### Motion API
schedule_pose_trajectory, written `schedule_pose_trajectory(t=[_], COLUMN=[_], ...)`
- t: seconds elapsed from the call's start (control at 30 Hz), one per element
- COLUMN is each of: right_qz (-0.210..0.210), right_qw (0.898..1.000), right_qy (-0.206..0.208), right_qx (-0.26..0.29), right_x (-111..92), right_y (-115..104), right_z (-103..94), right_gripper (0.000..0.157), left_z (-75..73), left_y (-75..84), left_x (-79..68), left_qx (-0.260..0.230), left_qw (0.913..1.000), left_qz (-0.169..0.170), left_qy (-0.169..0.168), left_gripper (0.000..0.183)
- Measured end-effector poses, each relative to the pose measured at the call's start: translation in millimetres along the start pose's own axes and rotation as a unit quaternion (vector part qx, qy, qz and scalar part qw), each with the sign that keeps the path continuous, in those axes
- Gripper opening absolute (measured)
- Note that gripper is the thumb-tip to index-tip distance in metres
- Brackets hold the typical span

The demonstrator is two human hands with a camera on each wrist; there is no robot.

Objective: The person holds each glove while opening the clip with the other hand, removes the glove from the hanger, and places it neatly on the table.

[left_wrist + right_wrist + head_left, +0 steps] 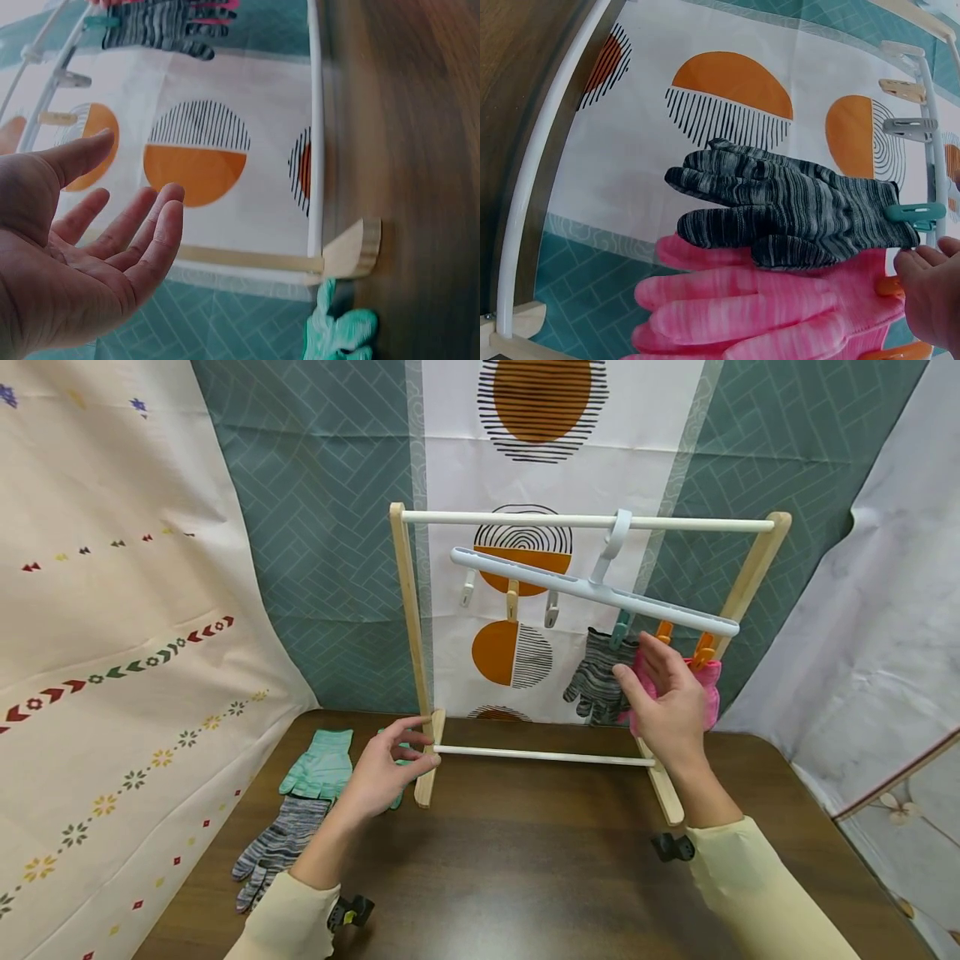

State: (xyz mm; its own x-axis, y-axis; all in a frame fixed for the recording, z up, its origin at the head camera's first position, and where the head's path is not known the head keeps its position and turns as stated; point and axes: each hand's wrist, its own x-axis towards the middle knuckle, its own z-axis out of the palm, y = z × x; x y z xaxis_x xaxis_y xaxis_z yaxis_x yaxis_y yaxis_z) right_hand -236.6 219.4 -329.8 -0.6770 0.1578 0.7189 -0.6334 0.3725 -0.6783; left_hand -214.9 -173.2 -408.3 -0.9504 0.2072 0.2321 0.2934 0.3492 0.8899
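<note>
A light blue hanger (555, 582) hangs tilted from the rack's top bar, its right end lower. On its right half a grey-black striped glove (780, 202) hangs from a teal clip (916, 213). A pink glove (757, 307) hangs beside it from orange clips (703, 652). My right hand (670, 703) is raised in front of the pink glove, thumb and fingers apart, fingertips close to the clips. My left hand (386, 768) hovers near the rack's left foot with relaxed, spread fingers and holds nothing.
The wooden rack (411, 610) has a white lower bar (540, 755). White, wooden and grey clips (552, 609) hang along the hanger's left half. Mint green gloves (324, 764) and a grey striped pair (285, 843) lie on the brown table (525, 860) at left. Patterned cloth hangs behind.
</note>
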Motion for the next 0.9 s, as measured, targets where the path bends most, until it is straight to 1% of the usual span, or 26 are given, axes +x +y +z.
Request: schedule_pose_trajectory(t=[0.13, 0.33, 0.53, 0.57, 0.7, 0.77, 0.8, 0.9], right_qz=[0.006, 0.012, 0.024, 0.028, 0.031, 0.033, 0.032, 0.034], right_qw=[1.0, 1.0, 0.999, 0.999, 0.999, 0.999, 0.999, 0.999], right_qy=[-0.006, -0.011, -0.01, -0.009, 0.0, 0.007, 0.011, 0.027], right_qx=[-0.012, -0.024, -0.032, -0.032, -0.027, -0.025, -0.024, -0.028], right_x=[3.1, 8.0, 15.1, 15.6, 19.3, 20.7, 21.8, 23.1], right_y=[-1.6, -4.5, -6.5, -11.4, -12.0, -11.8, -7.2, -7.1], right_z=[3.7, 8.7, 15.4, 17.3, 22.3, 25.1, 26.1, 31.7], right_gripper=[0.057, 0.058, 0.058, 0.057, 0.054, 0.052, 0.052, 0.049], left_z=[7.9, 19.1, 29.2, 30.9, 37.6, 40.7, 42.2, 46.2], left_y=[6.2, 15.6, 22.5, 23.4, 26.7, 29.2, 30.8, 35.4], left_x=[4.0, 11.1, 17.1, 18.1, 22.9, 25.2, 26.1, 29.1], left_qx=[-0.012, -0.03, -0.033, -0.034, -0.04, -0.043, -0.044, -0.042], left_qw=[0.9998, 0.9994, 0.9991, 0.999, 0.9981, 0.9978, 0.9978, 0.9978], left_qz=[0.015, 0.018, 0.023, 0.025, 0.039, 0.042, 0.043, 0.044], left_qy=[-0.008, -0.01, -0.016, -0.017, -0.024, -0.026, -0.026, -0.024], left_gripper=[0.061, 0.058, 0.058, 0.058, 0.058, 0.058, 0.057, 0.056])
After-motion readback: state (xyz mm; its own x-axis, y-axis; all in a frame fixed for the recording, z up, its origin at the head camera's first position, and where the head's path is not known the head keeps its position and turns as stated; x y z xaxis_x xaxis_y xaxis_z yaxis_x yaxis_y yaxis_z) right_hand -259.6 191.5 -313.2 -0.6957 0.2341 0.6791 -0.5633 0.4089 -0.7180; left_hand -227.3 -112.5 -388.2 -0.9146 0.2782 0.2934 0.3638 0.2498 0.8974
